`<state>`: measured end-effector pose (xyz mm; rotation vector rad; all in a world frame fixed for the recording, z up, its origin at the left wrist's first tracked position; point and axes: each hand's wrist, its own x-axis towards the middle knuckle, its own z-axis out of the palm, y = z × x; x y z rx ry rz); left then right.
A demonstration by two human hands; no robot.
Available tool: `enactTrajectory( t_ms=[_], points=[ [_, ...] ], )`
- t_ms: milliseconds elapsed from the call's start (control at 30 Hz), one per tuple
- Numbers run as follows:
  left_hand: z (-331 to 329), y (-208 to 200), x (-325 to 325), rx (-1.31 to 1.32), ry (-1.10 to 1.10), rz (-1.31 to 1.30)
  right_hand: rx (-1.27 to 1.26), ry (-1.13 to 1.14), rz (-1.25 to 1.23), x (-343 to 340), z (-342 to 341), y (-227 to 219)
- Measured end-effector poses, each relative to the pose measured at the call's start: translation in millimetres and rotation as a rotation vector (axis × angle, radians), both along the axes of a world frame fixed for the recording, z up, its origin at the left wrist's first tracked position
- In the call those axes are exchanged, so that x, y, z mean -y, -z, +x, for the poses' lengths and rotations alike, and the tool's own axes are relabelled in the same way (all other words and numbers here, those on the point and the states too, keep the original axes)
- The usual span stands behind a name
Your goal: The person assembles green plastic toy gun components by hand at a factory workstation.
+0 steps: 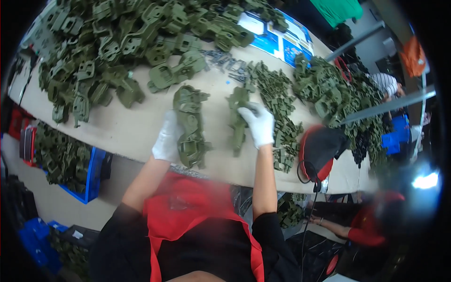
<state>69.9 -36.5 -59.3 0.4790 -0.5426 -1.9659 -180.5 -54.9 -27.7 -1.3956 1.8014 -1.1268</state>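
Note:
My white-gloved left hand (167,137) grips the left edge of a large olive-green moulded plastic shell (190,124), which stands lengthwise over the near side of the table. Some of that hand's fingers are hidden behind the shell. To the right, my white-gloved right hand (258,124) pinches a narrower olive-green plastic part (238,117) between thumb and fingers. The two pieces are apart, roughly parallel, with bare tabletop (217,127) between them. Just beyond the large shell lies another green shell (176,71).
A big heap of green shells (136,33) covers the far left. Small green parts (277,101) spread at right, with grey parts (230,65) beyond. A red-and-black bag (322,148) sits at the right edge. Blue crates (94,176) hold more parts below. A co-worker's red sleeve (369,228) shows lower right.

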Motion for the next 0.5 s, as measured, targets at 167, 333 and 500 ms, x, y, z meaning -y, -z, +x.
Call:
enactTrajectory(
  t_ms=[167,333,500],
  points=[
    [-10.5,-10.3,3.2,0.118,-0.064,-0.179,-0.1,-0.165,-0.276,-42.5,60.9,-70.4],
    [-17.8,-18.3,1.0,0.148,-0.079,-0.34,-0.408,-0.195,-0.467,-52.3,91.5,-75.8],
    [-12.4,-13.3,-4.2,0.144,-0.07,-0.248,-0.273,-0.25,-0.444,-45.1,90.6,-62.3]
  ],
)
